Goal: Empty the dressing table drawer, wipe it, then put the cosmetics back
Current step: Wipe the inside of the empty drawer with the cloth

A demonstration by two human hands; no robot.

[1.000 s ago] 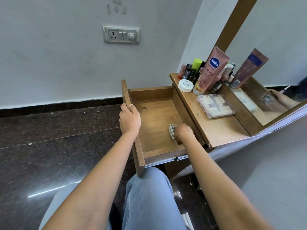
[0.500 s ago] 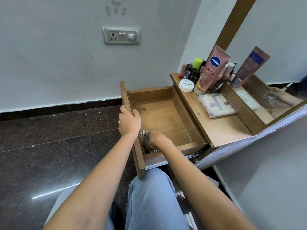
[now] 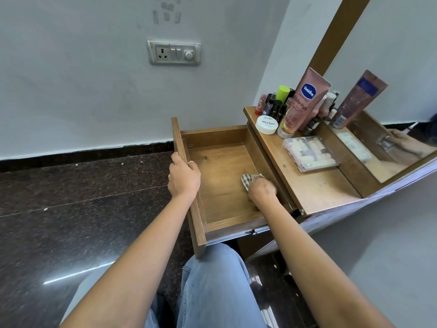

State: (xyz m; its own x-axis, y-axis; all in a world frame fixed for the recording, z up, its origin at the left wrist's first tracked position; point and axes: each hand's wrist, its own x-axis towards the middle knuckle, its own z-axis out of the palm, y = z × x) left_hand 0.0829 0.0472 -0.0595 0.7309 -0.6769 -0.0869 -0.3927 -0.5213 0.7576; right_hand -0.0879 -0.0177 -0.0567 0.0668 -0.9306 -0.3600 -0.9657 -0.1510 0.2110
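Note:
The wooden drawer [image 3: 220, 166] stands pulled out of the dressing table, with only a cloth inside. My left hand [image 3: 184, 176] grips the drawer's front panel from above. My right hand [image 3: 262, 191] holds a checked cloth [image 3: 248, 179] against the drawer floor near its right wall. On the table top [image 3: 316, 190] stand the cosmetics: a pink Vaseline tube [image 3: 308, 100], a white nail polish jar [image 3: 266, 124], several small bottles [image 3: 275, 102] and a clear case of small sticks [image 3: 309, 153].
A mirror [image 3: 390, 129] leans behind the table top and reflects a hand. A wall socket plate [image 3: 174, 52] sits above the drawer. Dark polished floor [image 3: 71, 209] lies to the left. My jeans-clad knee [image 3: 212, 285] is just under the drawer's near end.
My right hand has slid the cloth from the drawer's near left corner over to the right side. My left hand keeps its grip on the front panel.

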